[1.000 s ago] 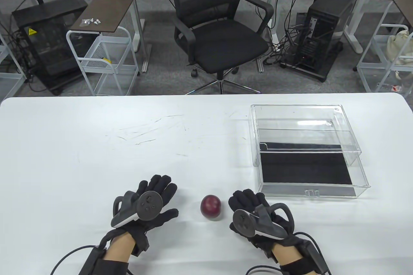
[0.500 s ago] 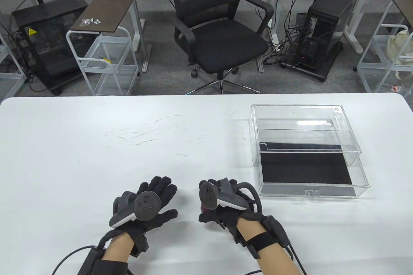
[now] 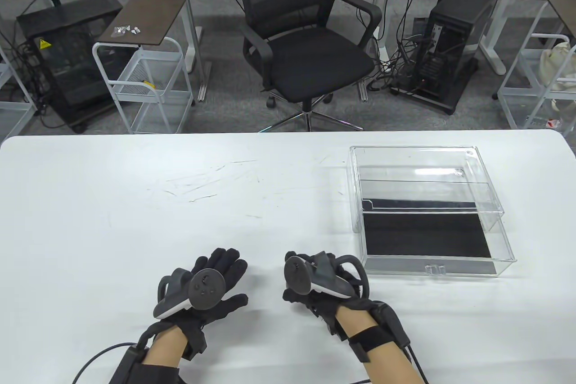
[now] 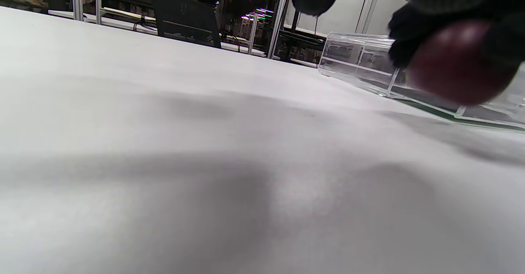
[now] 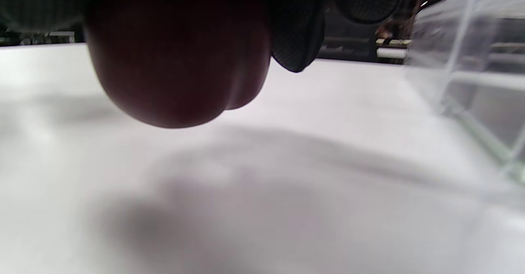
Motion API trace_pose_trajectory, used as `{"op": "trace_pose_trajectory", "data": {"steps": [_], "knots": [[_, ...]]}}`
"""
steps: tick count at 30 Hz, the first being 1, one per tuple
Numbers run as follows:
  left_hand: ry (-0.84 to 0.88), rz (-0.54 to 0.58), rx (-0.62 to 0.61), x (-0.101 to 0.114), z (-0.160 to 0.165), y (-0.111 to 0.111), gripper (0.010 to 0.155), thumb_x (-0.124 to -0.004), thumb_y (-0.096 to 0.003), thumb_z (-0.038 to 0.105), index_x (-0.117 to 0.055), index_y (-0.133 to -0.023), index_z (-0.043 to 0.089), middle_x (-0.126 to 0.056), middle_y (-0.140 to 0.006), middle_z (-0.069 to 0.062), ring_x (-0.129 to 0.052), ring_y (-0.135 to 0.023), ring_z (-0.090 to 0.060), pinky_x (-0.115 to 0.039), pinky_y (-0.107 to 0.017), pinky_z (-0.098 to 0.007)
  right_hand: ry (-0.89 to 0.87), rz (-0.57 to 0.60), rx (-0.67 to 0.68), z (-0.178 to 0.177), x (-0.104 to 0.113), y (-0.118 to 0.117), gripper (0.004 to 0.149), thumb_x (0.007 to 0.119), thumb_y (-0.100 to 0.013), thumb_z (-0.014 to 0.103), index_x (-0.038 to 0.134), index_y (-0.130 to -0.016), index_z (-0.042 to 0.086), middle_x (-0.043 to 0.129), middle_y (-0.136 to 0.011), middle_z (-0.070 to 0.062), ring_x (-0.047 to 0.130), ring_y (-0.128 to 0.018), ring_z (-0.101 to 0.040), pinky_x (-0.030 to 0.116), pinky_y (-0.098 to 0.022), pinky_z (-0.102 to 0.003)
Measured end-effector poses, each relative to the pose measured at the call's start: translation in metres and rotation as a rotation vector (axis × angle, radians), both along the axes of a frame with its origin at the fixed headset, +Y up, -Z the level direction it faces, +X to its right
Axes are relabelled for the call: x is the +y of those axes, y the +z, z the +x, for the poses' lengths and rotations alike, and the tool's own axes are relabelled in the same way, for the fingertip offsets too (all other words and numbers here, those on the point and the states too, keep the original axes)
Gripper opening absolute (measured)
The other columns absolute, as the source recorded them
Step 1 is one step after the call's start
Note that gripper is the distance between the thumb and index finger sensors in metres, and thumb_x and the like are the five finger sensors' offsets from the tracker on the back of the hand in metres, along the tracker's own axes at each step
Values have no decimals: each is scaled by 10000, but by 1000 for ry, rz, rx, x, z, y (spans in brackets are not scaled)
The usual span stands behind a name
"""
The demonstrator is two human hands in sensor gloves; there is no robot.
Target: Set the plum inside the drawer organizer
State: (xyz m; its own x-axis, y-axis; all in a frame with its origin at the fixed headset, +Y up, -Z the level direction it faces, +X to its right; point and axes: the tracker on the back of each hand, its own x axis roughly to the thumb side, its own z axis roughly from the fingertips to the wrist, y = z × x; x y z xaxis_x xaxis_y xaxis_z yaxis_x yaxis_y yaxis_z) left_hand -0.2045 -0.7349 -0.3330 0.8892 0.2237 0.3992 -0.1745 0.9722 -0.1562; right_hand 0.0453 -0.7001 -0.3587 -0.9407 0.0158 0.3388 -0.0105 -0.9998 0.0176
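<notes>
Now: right hand (image 3: 315,287) grips the plum (image 5: 176,60), lifted clear off the table (image 3: 135,204).
Plum sits just left of the drawer organizer (image 3: 427,208), w/ fingers (image 5: 295,32) curled round it; left hand (image 3: 202,287) flat, spread, holding nothing.

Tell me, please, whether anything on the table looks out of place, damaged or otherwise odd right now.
Nothing stands out. The right hand holds the plum clear of the table, the left hand rests flat on it, and the drawer organizer sits square with its drawer pulled open. Only faint scuff marks show on the tabletop.
</notes>
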Motion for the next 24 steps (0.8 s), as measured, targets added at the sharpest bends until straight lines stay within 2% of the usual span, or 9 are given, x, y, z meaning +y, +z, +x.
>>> {"op": "trace_pose_trajectory", "data": {"steps": [5,8,9,12,17,21,24], "knots": [[-4,-3,5,0,0,0,764,-705,-427,617,-559,-1105,295,-435,-1262,11,-420,-1170,-287,-360,-846,-535,-77,75,-269,79,56,-16,836,753,-288,626,576,-1014,251,815,-998,-34,866,-855,-324,663,-663,-525],[-8,-6,11,0,0,0,765,-705,-427,617,-558,-1106,296,-436,-1261,10,-423,-1170,-286,-361,-846,-535,-61,118,-432,124,72,-27,843,752,-295,630,591,-1015,221,830,-983,-59,876,-831,-341,674,-644,-527],[-9,-9,14,0,0,0,762,-704,-429,616,-559,-1105,296,-436,-1262,8,-423,-1170,-287,-362,-845,-535,-32,143,-536,147,76,-33,849,749,-299,633,601,-1013,200,842,-971,-74,886,-816,-346,679,-634,-529],[-9,-17,23,-1,-1,0,762,-704,-429,616,-558,-1106,296,-436,-1262,10,-423,-1170,-287,-362,-846,-534,23,153,-695,182,72,-43,856,746,-303,635,623,-1002,156,860,-947,-104,895,-793,-361,682,-618,-536],[-12,-38,38,-2,-2,-2,762,-704,-430,616,-558,-1106,294,-435,-1263,11,-423,-1170,-289,-359,-847,-533,117,84,-869,214,41,-60,867,731,-303,647,663,-981,110,900,-907,-128,918,-765,-370,698,-597,-541],[-17,-52,43,-3,-2,-3,762,-704,-430,615,-557,-1106,296,-436,-1263,8,-423,-1170,-289,-358,-847,-533,137,-16,-945,221,19,-72,873,721,-310,649,666,-979,90,902,-904,-138,918,-763,-379,694,-597,-546],[-20,-63,45,-4,-2,-4,761,-704,-431,615,-558,-1106,295,-437,-1262,8,-422,-1170,-290,-359,-847,-533,160,-95,-947,221,5,-81,870,719,-316,647,663,-983,91,895,-914,-141,907,-776,-385,684,-604,-554]]}}
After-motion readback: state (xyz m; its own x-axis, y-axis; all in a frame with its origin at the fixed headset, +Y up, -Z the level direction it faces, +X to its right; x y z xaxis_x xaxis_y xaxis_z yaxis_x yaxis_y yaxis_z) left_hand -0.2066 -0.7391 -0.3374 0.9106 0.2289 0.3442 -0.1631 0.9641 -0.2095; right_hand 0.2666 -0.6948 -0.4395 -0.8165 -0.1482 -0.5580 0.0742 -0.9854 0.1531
